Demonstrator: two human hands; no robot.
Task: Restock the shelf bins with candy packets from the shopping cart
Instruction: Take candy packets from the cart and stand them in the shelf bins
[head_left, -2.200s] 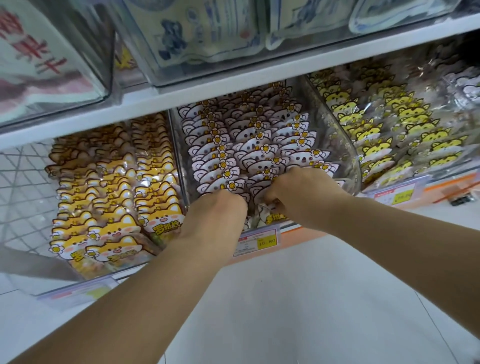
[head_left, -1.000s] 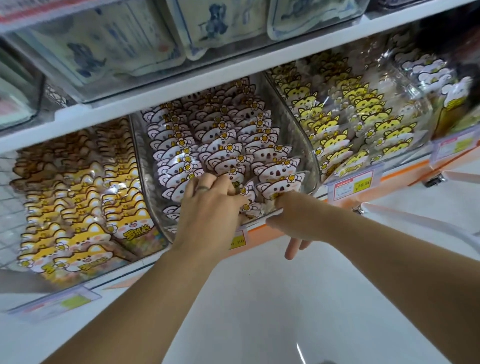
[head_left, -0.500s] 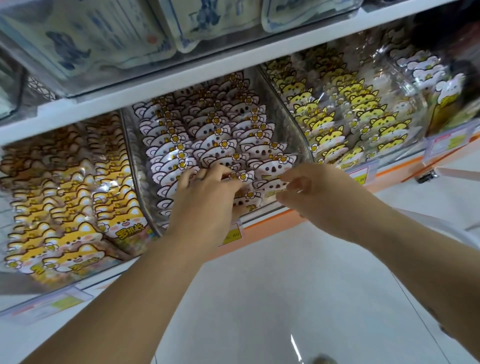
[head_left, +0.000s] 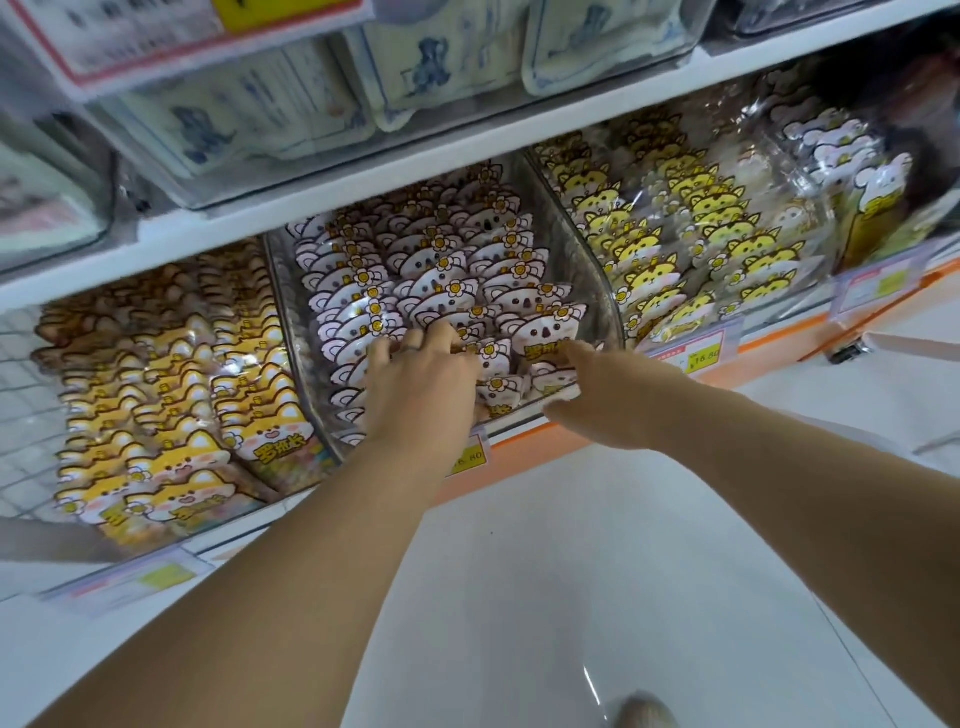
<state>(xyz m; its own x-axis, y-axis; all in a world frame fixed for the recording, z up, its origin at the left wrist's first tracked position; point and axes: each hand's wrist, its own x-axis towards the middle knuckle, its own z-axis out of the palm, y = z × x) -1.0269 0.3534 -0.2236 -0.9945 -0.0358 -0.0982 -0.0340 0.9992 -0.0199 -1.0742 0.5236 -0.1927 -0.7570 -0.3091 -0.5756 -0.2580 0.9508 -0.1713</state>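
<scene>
Head view: clear bin (head_left: 589, 270) holds koala packets (head_left: 545, 332).

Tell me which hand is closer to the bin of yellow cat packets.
Right. The right hand is at the middle bin's front right corner, beside the yellow cat packets; the left hand lies further left, on the pink koala packets.

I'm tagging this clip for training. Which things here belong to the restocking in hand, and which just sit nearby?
Job: left hand, right hand, white koala candy packets, clear middle bin.
Nearby: orange dog packets, yellow cat packets, blue-printed pouches above, price tag.
</scene>
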